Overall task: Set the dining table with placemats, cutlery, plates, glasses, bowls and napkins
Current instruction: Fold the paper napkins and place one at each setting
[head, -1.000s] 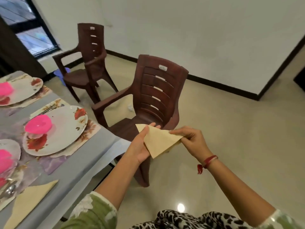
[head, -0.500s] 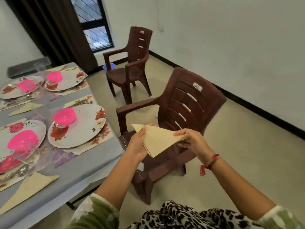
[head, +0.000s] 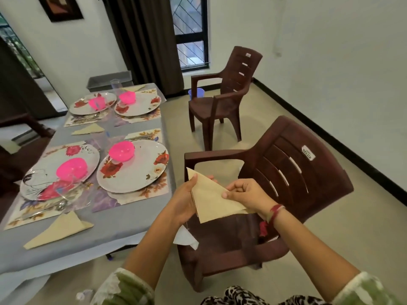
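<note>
Folded triangular napkin (head: pixel 211 200) held in the air over a brown chair (head: pixel 304 172), just right of the table (head: pixel 123 225). Left hand (head: pixel 184 202) grips its left edge; right hand (head: pixel 247 194) pinches the long edge, which slants from upper left to lower right. On the table, plates (head: pixel 141 180) each carry a pink bowl (head: pixel 121 151).

Beige napkin (head: pixel 212 195); pink bowl (head: pixel 121 151); floral plate (head: pixel 134 171).
</note>
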### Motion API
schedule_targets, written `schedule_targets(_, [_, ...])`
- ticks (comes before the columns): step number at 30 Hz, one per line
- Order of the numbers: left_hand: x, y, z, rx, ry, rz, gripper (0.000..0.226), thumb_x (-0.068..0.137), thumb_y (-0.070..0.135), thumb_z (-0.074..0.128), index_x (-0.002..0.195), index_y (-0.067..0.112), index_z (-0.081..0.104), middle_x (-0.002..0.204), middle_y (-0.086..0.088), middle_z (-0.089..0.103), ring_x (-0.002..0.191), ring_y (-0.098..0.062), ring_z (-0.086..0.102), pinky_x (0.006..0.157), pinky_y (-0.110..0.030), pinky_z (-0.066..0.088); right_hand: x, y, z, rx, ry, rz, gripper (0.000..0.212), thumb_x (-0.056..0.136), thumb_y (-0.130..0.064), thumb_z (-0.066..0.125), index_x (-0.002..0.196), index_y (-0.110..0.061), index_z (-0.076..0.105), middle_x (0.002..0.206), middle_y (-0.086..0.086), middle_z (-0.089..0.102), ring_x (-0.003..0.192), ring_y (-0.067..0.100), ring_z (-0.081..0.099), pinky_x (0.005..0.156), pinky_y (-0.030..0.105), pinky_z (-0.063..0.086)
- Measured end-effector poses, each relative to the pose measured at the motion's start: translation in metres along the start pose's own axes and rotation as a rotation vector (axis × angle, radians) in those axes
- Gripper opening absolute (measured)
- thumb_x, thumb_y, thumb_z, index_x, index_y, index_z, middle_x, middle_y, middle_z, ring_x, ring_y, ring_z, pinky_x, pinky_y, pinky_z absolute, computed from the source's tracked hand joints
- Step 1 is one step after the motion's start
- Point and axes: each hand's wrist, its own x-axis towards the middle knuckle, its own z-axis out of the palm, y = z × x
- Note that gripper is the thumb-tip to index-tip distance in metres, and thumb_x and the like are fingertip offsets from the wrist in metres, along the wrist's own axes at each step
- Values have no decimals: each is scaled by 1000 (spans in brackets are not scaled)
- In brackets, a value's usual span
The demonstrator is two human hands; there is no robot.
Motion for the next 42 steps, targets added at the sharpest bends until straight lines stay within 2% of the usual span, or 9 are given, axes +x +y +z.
schedule_targets(4, [9, 0, 15, -14, 80, 36, 43, 102, 39, 32, 114, 11, 62, 113, -10, 70, 102, -25, 67, 86, -40, 51, 4, 0, -14, -40, -10, 1, 11, 79, -17, 76, 77, -8, 70, 59, 1, 57, 49, 3, 50, 48, 14, 39])
schedule_targets(9, [26, 2, 68, -66, 91, 109, 41, 103, 36, 32, 113, 10, 62, 111, -9, 70, 99, -24, 67, 83, -39, 51, -2, 1, -66, -325, 146, -120, 57, 85, -52, 62, 66, 2, 55, 57, 5, 47, 54, 16, 42, 53, 28, 33])
schedule_targets(12, [46, 2, 114, -62, 86, 161, 41, 103, 35, 31, 118, 10, 60, 114, -9, 69, 102, -24, 67, 85, -38, 52, -14, -9, -114, -558, 193, -211, 66, 78, -79, 37, 98, -22, 65, 87, -9, 66, 79, 8, 60, 71, 32, 49])
schedule_targets(15, [65, -3, 170, -64, 29, 194, 43, 103, 34, 30, 122, 7, 57, 111, -9, 70, 103, -24, 66, 90, -40, 50, -24, -27, -162, -488, 165, -386, 58, 84, -69, 41, 120, -27, 58, 112, -10, 62, 102, 4, 57, 87, 28, 47])
schedule_targets(22, [134, -32, 314, -49, 9, 204, 42, 102, 35, 32, 117, 7, 60, 109, -10, 70, 99, -23, 68, 88, -39, 51, -29, -42, -315, -425, 227, -384, 15, 87, -28, 65, 95, -17, 70, 72, -8, 59, 64, 2, 51, 58, 12, 39])
schedule_targets(29, [195, -35, 382, -20, 127, 233, 25, 97, 18, 51, 117, 4, 58, 100, -11, 70, 85, -20, 71, 69, -32, 58, 19, -33, -395, -310, 221, -310, 9, 87, -22, 65, 88, -13, 68, 77, -5, 60, 68, 3, 51, 59, 13, 41])
schedule_targets(33, [253, -28, 386, -32, 259, 227, 20, 97, 15, 50, 110, 8, 62, 102, -10, 69, 86, -21, 69, 76, -37, 55, 67, -30, -424, -260, 97, -289, 5, 88, -20, 65, 88, -15, 65, 78, -4, 61, 70, 4, 54, 61, 15, 42])
schedule_targets(38, [324, -2, 390, -26, 390, 235, 22, 99, 17, 45, 104, 8, 65, 88, -8, 72, 79, -20, 68, 70, -34, 55, 152, -42, -472, -267, -114, -217, 5, 88, -20, 65, 91, -17, 65, 75, -6, 63, 73, 6, 57, 65, 20, 44])
schedule_targets(42, [374, 33, 390, -73, 454, 230, 24, 100, 17, 44, 102, 8, 66, 97, -15, 68, 84, -25, 65, 76, -37, 54, 223, -61, -491, -289, -326, -173, 7, 87, -28, 66, 87, -21, 63, 89, 0, 67, 84, 15, 62, 71, 25, 49])
